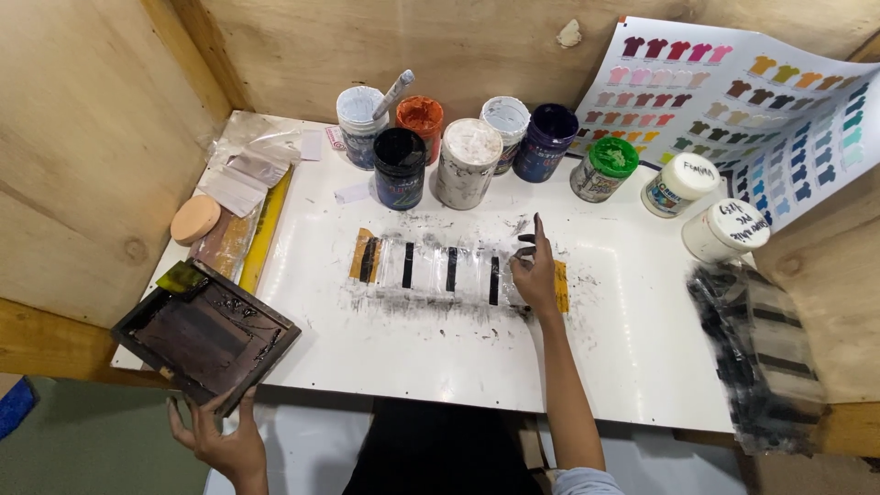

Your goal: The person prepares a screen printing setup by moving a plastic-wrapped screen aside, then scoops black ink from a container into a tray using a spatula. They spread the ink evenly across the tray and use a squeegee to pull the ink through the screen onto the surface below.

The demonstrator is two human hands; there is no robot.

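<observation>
A: What can't you make out?

B: The right hand [534, 272] covers the right end of the clear strip [449, 269], so I cannot tell whether the fingers pinch it or only press on it. They are bunched at its edge, with one finger raised and pointing away from the person. The left hand [223, 440] is partly hidden under the dark frame [203, 332]; its fingers are spread along the frame's near corner, and the wrist is cut off at the bottom edge.

A: Where is the strip, and how does it lie?

B: Flat in the middle of the white table [642, 348], amid black smears. Its long axis runs left to right, parallel to the table's near edge. Black bars cross it, each pointing away from the person. A yellow tab shows at each end.

A: And the frame?

B: At the table's left near corner, overhanging the edge, turned at a slant.

A: Anything else nearby?

B: Paint jars [469, 161] stand in a row behind the strip. A colour chart [733, 101] leans at the back right. A smeared plastic sheet [761, 348] lies at the right edge, blurred.
</observation>
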